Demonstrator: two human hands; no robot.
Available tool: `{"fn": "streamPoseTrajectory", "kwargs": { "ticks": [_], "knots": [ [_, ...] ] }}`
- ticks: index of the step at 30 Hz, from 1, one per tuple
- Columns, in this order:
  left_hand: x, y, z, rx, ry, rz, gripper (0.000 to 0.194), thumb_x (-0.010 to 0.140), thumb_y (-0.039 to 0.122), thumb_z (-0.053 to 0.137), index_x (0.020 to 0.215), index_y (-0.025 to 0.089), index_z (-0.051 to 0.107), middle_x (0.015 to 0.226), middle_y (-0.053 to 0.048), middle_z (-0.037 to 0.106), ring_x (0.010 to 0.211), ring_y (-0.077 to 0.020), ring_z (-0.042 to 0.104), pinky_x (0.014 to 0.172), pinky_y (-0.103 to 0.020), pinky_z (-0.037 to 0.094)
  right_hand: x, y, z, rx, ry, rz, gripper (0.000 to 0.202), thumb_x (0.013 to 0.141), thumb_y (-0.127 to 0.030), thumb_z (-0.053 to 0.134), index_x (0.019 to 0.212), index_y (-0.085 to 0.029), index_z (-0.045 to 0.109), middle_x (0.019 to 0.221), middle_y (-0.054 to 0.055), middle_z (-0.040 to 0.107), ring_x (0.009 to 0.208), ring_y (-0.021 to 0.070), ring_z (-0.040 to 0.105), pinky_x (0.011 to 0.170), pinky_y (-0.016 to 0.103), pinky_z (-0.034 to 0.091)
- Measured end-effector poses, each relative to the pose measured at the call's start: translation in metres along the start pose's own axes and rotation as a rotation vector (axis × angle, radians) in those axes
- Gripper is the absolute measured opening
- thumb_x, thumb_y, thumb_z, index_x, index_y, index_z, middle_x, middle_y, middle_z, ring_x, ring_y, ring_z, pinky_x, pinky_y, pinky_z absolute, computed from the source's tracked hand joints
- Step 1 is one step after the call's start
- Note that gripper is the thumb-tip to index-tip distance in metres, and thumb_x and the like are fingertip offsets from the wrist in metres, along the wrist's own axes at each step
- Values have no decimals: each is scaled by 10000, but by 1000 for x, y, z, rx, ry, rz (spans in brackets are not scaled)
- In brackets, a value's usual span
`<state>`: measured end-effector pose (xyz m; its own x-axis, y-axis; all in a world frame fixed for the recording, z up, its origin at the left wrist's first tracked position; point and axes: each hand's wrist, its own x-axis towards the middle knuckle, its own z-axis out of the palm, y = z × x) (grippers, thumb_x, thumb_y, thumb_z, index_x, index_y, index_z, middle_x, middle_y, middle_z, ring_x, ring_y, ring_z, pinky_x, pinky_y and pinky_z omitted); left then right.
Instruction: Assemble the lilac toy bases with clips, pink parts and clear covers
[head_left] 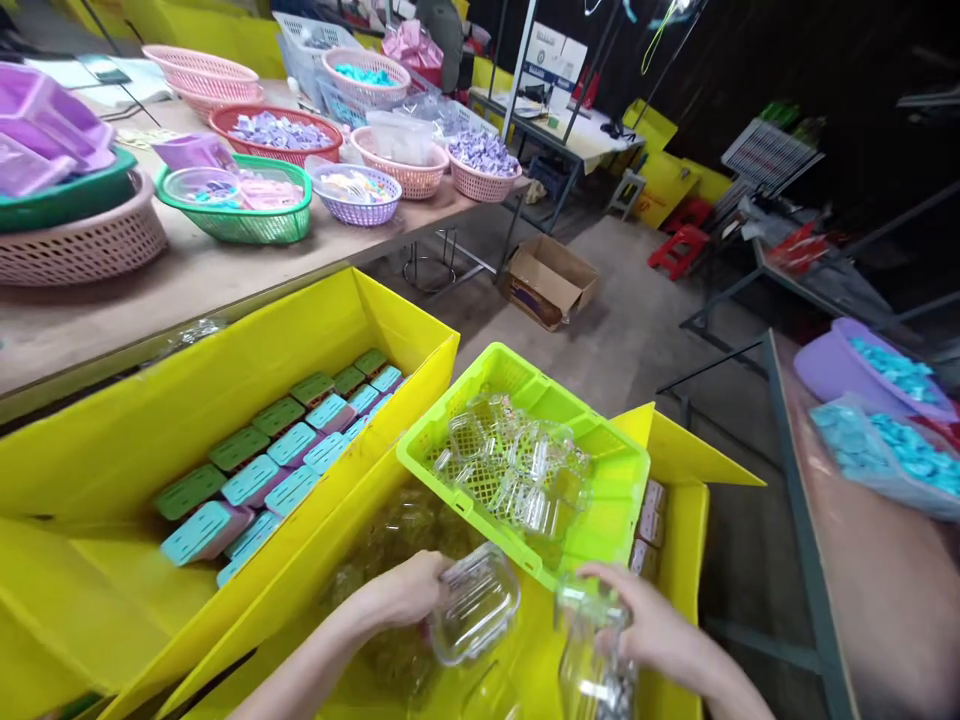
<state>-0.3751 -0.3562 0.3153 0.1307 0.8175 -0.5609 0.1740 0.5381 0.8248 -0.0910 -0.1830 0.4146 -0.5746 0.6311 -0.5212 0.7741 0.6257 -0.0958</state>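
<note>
My left hand (420, 588) is closed on the edge of a clear plastic container (477, 604) with rounded corners, tilted above the yellow box. In my right hand (637, 612) is another clear plastic container (589, 665), gripped near its upper end and blurred at the bottom. Just beyond both hands, a lime-green basket (600, 545) rests on the yellow box (292, 655) and holds several similar clear containers (517, 455). More clear pieces (397, 535) lie in the yellow box beneath my left hand, partly hidden by my arm.
At left, a second yellow box (75, 590) holds rows of blue-topped and green-topped blocks (292, 440). Behind it, a table (202, 275) carries baskets of small parts, including a green basket (259, 222). A cardboard box (536, 300) stands on the floor. Another table (847, 560) is at right.
</note>
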Motion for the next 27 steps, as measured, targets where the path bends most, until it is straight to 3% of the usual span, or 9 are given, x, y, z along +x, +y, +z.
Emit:
{"fn": "streamPoseTrajectory", "kwargs": {
  "ticks": [2, 5, 10, 13, 17, 21, 23, 25, 27],
  "knots": [
    [21, 34, 14, -54, 111, 123, 230, 702, 166, 436, 825, 173, 631, 741, 7, 670, 694, -166, 628, 621, -226, 476, 28, 31, -40, 252, 26, 37, 621, 606, -197, 568, 1208, -348, 527, 1227, 49, 570, 930, 182, 636, 688, 253, 500],
    [81, 72, 47, -43, 265, 161, 293, 754, 142, 406, 955, 164, 618, 890, -42, 690, 807, -175, 631, 719, -247, 484, 96, 69, -71, 113, 109, 156, 547, 632, -208, 622, 1175, -243, 572, 1105, 79, 627, 906, 193, 626, 729, 259, 476],
    [167, 82, 87, 51, 401, -46, 373, 822, 158, 368, 1161, 71, 497, 991, -169, 653, 849, -212, 630, 739, -286, 487, 189, 108, -57, 29, 102, 198, 532, 651, -227, 668, 1176, -192, 592, 1031, 80, 647, 868, 181, 619, 724, 242, 448],
    [181, 80, 93, 81, 358, -59, 430, 857, 278, 399, 1217, 49, 447, 969, -185, 647, 846, -234, 629, 757, -315, 490, 208, 121, -40, 2, 124, 196, 530, 679, -287, 663, 1193, -185, 586, 1097, 109, 606, 958, 198, 592, 799, 267, 427],
    [161, 77, 99, 151, 339, 2, 524, 827, 422, 479, 1209, 65, 475, 1081, -193, 589, 1015, -288, 564, 899, -375, 444, 200, 119, -35, -13, 191, 213, 720, 681, -339, 669, 1343, -189, 429, 1347, 178, 403, 1233, 314, 393, 959, 432, 333],
    [113, 28, 119, 256, 561, 319, 444, 892, 237, 341, 1331, 179, 360, 1229, -125, 464, 1142, -210, 458, 1001, -340, 371, 147, 64, -26, 22, 643, 79, 554, 784, -356, 566, 1304, -211, 441, 1334, 142, 419, 1244, 328, 348, 997, 533, 264],
    [92, -22, 128, 396, 423, 346, 397, 890, 193, 307, 1265, 191, 438, 1139, -118, 502, 1096, -210, 476, 971, -348, 390, 111, 15, 0, 194, 901, -66, 354, 866, -258, 437, 1210, -198, 495, 1121, 112, 555, 1085, 244, 482, 947, 438, 360],
    [80, -79, 129, 579, 144, 188, 410, 859, 162, 360, 1253, 210, 463, 1159, -115, 513, 1157, -238, 445, 1010, -396, 345, 82, -40, 43, 301, 830, -324, 276, 874, -194, 404, 1111, -207, 545, 963, 84, 591, 968, 207, 532, 884, 372, 411],
    [79, -134, 120, 680, -65, -98, 518, 781, 163, 504, 1290, 235, 437, 1323, -116, 436, 1271, -282, 353, 1057, -452, 274, 75, -87, 99, 261, 432, -471, 265, 875, -198, 399, 1073, -220, 572, 936, 72, 598, 947, 199, 541, 870, 348, 418]
  ]
}}
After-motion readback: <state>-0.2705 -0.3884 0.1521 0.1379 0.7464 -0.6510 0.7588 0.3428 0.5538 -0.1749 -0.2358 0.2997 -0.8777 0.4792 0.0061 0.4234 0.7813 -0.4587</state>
